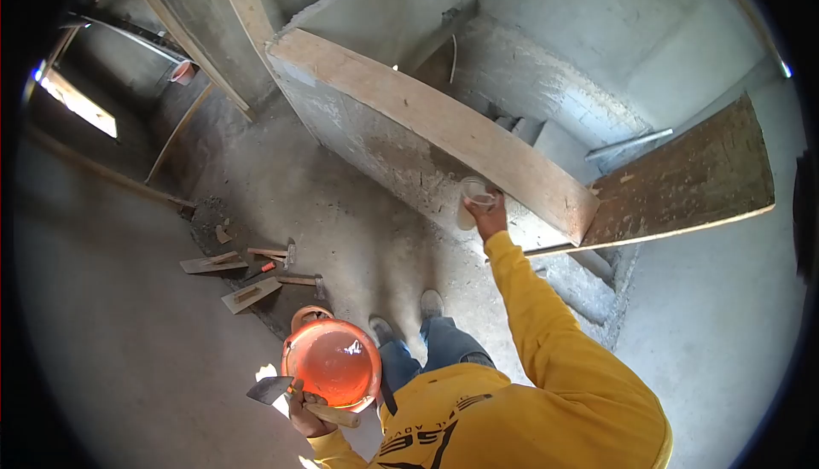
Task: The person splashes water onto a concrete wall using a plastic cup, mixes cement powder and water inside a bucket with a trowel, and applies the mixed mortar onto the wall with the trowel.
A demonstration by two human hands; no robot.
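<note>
My left hand [309, 413], low in the head view, is closed round a trowel [343, 418] with a pale wooden handle. The trowel's dark blade points left, beside the rim of an orange bucket [367, 356]. Liquid appears to lie in this bucket, with a bright reflection on it. Stretched forward, my right hand [490, 218] grips a clear plastic cup [467, 204] by its rim. The cup is beside the low plastered wall [375, 140], just under the edge of a long wooden board [444, 128]. Whether the cup touches the wall I cannot tell.
On the floor at left lie two plastering floats [252, 295] and hammers [291, 254]. A brown wooden panel [691, 174] juts out at right, past the board's end. Timber poles [183, 34] lean at the back left, near a small reddish bucket [182, 73].
</note>
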